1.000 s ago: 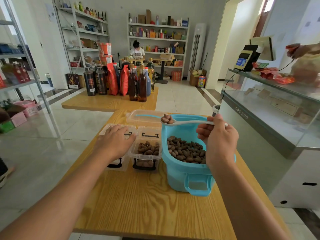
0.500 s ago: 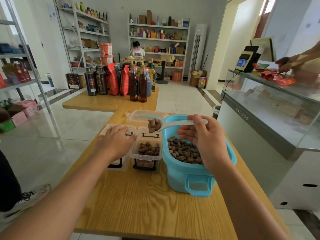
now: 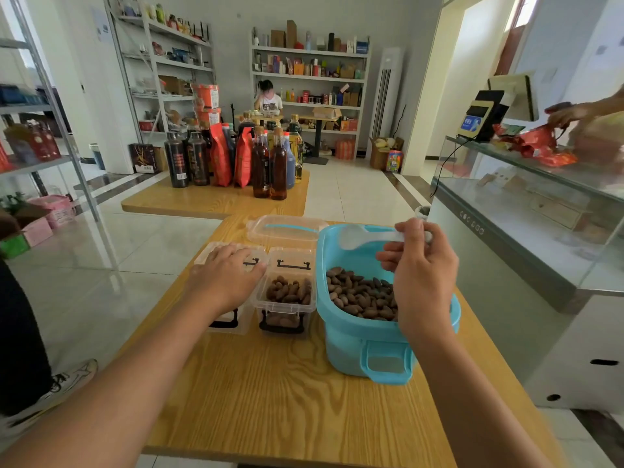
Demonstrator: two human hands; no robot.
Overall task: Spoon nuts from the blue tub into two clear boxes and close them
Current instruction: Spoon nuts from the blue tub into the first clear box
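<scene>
Above the blue tub, the right hand pinches an empty white spoon; the left hand rests flat on one clear box. Next: scoop more nuts.

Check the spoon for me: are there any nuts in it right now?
No, the white spoon held by the right hand over the blue tub shows an empty bowl.

A second wooden table stands farther back with dark bottles and red bags on it. A person sits by the far shelves. A glass counter on the right carries red packets.
</scene>
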